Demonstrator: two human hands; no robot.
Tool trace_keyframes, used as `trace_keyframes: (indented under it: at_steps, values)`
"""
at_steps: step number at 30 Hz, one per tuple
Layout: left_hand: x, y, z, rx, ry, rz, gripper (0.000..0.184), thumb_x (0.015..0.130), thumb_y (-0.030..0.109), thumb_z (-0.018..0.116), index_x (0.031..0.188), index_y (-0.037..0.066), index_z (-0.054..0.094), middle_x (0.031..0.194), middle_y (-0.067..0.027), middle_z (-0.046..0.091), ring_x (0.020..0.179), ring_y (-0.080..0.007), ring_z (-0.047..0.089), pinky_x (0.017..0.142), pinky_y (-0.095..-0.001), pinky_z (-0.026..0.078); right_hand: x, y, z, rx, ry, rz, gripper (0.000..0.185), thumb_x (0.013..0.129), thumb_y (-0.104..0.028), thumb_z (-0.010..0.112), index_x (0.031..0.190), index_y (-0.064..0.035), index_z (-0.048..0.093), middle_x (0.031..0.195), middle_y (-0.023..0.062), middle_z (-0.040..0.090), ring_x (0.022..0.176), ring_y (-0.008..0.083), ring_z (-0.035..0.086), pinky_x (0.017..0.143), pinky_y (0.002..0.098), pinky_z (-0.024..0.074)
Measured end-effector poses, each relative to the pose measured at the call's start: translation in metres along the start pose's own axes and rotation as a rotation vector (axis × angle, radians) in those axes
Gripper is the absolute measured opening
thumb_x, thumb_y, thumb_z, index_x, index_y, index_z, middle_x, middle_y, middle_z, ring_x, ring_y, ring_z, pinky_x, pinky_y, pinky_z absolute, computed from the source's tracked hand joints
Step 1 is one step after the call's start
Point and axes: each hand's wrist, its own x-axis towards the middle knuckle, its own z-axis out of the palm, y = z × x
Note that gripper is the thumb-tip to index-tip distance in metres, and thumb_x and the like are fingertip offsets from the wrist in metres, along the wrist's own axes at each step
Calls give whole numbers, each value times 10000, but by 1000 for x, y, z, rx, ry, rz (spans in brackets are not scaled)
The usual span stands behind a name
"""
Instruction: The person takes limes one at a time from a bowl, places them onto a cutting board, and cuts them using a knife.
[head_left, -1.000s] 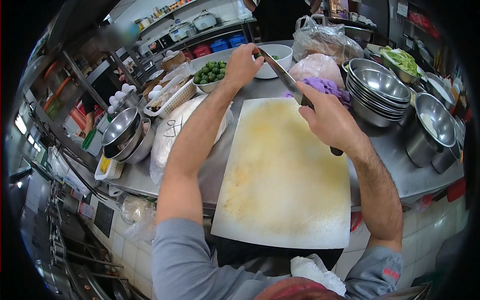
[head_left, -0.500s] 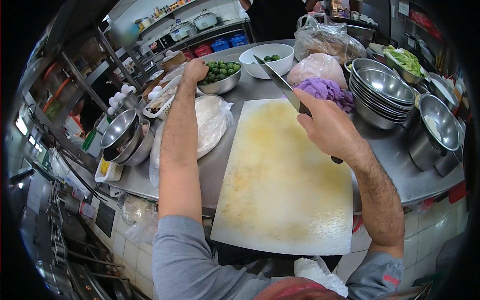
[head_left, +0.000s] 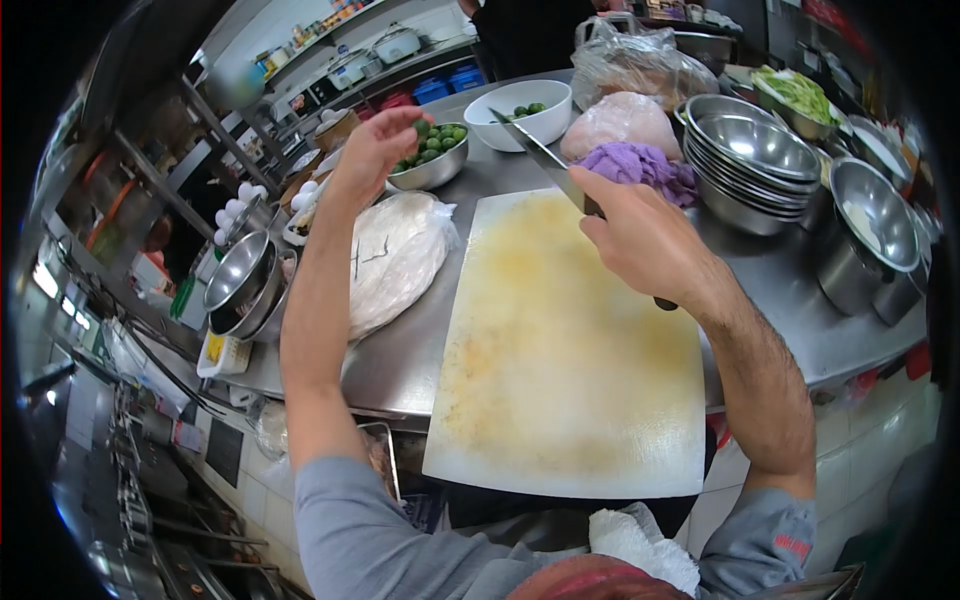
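My left hand (head_left: 378, 150) is raised at the left edge of a metal bowl of green limes (head_left: 432, 165), its fingers closed on one lime (head_left: 421, 127). My right hand (head_left: 640, 235) grips the handle of a knife (head_left: 545, 158), whose blade points up and to the left above the far edge of the white cutting board (head_left: 565, 380). Beyond the blade stands a white bowl (head_left: 540, 122) with several limes inside. A purple cloth (head_left: 640, 170) lies just past my right hand.
Stacked metal bowls (head_left: 750, 165) and a metal pot (head_left: 850, 265) stand at the right. A plastic-wrapped white bundle (head_left: 400, 260) lies left of the board. Nested bowls (head_left: 240, 275) and eggs (head_left: 236, 208) are farther left. A person in black (head_left: 530, 35) stands across the table.
My left hand went from near the white bowl to the lime bowl, then rose slightly with a lime. My right hand keeps the knife in nearly the same place.
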Motion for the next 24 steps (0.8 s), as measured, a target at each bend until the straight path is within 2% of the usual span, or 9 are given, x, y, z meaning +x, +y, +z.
trace_keyframes:
  at_steps: [1,2,4,9,15,17,19,22,24]
  values:
    - [-19,7,16,-101,-89,57,390,897,80,665,1266,34,544,1223,-110,627,1059,-161,602,879,-277,485,0,-2,-2,24,-63,57,402,893,-105,517,1282,-1,501,1081,248,646,999,416,613,858,486,467]
    - [-37,8,30,-205,-180,108,370,895,85,669,1243,40,550,1223,-106,627,1050,-162,604,877,-289,493,0,-3,-2,37,-52,78,402,893,-105,517,1282,-1,501,1081,248,646,999,416,613,858,486,467]
    - [-66,7,53,-210,-240,85,369,893,84,672,1237,34,549,1235,-110,620,1068,-165,597,894,-299,490,-1,-1,3,-5,-72,11,241,855,-26,497,1089,30,509,952,236,656,935,410,631,768,506,492]
    - [-113,4,95,-231,-349,28,334,889,42,653,1210,23,562,1249,-112,612,1097,-170,586,951,-328,471,-5,2,14,-64,-112,-18,254,885,-66,504,1137,-36,499,953,210,651,934,402,632,777,508,485]
    - [-130,4,114,245,-470,71,288,874,-2,641,1156,53,654,1295,-71,539,1136,-143,529,990,-299,431,-12,-3,9,-57,-160,-17,275,831,-6,505,1098,47,542,1033,235,657,1008,375,641,832,456,521]
    - [-133,2,117,197,-447,55,300,859,11,674,1153,67,671,1260,-58,537,1142,-136,515,973,-290,440,-11,-1,12,-72,-156,-33,279,831,-7,507,1102,46,545,1036,235,658,1008,377,642,834,456,522]
    - [-133,-2,115,217,-438,87,306,838,3,703,1138,50,662,1242,-73,534,1119,-143,535,962,-286,450,-9,1,15,-104,-174,-21,346,888,-73,535,1229,-53,482,982,222,646,945,396,639,805,487,512]
    - [-134,-4,124,67,-318,-38,308,808,-20,733,1101,21,649,1240,-102,531,1102,-164,567,963,-293,454,-7,3,18,-116,-189,-31,356,891,-82,549,1239,-53,479,994,219,648,963,391,637,814,484,512]
    - [-136,-5,128,54,-291,12,296,811,-25,728,1092,17,645,1222,-94,537,1074,-158,571,937,-291,471,-9,-1,15,-113,-203,-30,366,893,-82,553,1251,-55,480,995,215,650,972,387,635,825,482,510]
